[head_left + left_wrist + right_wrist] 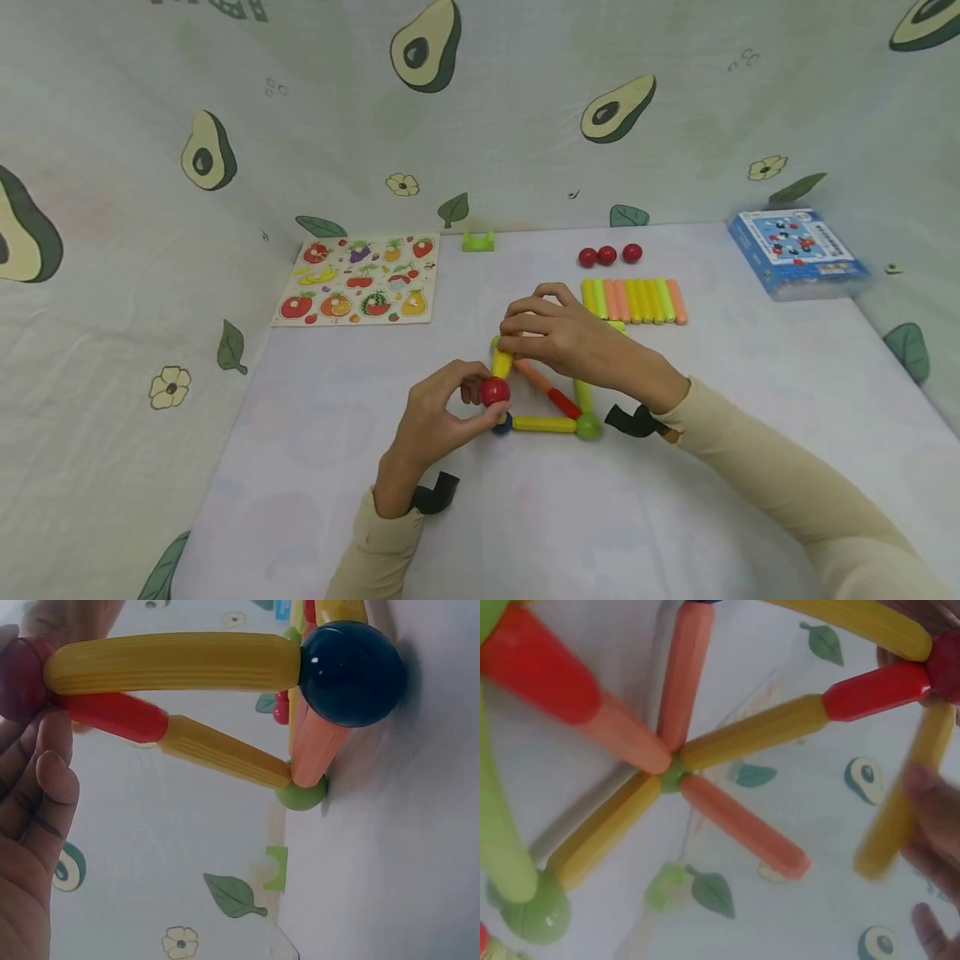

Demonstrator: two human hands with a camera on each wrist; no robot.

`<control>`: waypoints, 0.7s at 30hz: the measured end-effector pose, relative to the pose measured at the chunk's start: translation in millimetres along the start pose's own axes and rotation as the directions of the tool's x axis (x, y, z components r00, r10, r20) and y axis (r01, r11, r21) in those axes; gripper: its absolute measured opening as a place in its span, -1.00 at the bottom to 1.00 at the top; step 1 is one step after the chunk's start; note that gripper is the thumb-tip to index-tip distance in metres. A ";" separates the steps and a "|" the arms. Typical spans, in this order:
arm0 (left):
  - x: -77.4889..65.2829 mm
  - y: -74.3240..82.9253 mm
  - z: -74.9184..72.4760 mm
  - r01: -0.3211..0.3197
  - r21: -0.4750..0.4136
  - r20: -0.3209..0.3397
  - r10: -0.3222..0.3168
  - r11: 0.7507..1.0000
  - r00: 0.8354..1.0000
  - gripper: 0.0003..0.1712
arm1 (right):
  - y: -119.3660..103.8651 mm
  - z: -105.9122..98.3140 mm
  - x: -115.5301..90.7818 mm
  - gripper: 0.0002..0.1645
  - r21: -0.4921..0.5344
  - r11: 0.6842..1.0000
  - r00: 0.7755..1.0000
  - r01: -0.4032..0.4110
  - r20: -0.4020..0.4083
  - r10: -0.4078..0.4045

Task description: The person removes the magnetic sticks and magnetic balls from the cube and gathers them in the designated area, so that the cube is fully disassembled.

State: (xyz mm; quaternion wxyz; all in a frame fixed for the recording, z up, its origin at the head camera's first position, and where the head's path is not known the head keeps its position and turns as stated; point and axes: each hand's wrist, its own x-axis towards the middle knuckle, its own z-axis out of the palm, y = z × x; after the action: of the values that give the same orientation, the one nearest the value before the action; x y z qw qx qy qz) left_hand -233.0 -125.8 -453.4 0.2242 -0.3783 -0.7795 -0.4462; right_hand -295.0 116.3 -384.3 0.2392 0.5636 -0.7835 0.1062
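Note:
My left hand (435, 417) pinches a red ball (494, 392) between thumb and fingers, raised above the table. My right hand (558, 337) holds a yellow rod (900, 802), whose upper end meets that ball in the right wrist view. A long yellow rod (180, 664) slopes between the red ball and a dark blue ball (352, 673) on the table. From the red ball, a short red rod (120, 714) and another yellow rod run down to a green ball (673, 774). A coral rod (746, 829) sticks out from this ball, its far end free. Another green ball (588, 426) forms a front corner.
Behind the structure lies a row of yellow, lime and coral rods (633, 300), with three red balls (607, 255) beyond. A blue box (798, 250) stands back right. A fruit picture board (358, 281) lies back left, a small green piece (477, 242) beside it.

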 end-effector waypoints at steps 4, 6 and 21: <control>-0.5 -0.4 0.1 -0.002 0.002 0.002 0.002 1.000 1.000 -0.57 | 2.0 -7.0 -4.1 -0.51 -0.053 0.997 0.996 -0.048 -0.074 0.044; -1.1 -0.4 -0.4 0.004 0.008 0.001 -0.005 1.000 1.000 -0.57 | 5.3 -11.3 -6.2 -0.51 -0.018 0.995 0.989 -0.095 -0.117 0.092; 0.4 3.6 0.5 0.002 0.001 0.008 -0.002 1.000 1.000 -0.58 | 54.2 -41.3 -94.7 -0.49 0.121 0.656 0.638 -0.745 -0.155 0.754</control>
State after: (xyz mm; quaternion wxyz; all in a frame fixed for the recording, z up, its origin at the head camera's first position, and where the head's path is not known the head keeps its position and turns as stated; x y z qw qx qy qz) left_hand -230.4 -124.1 -451.4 0.2207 -0.3791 -0.7809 -0.4447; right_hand -311.4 231.6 -389.9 0.2349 0.1805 -0.9169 0.2675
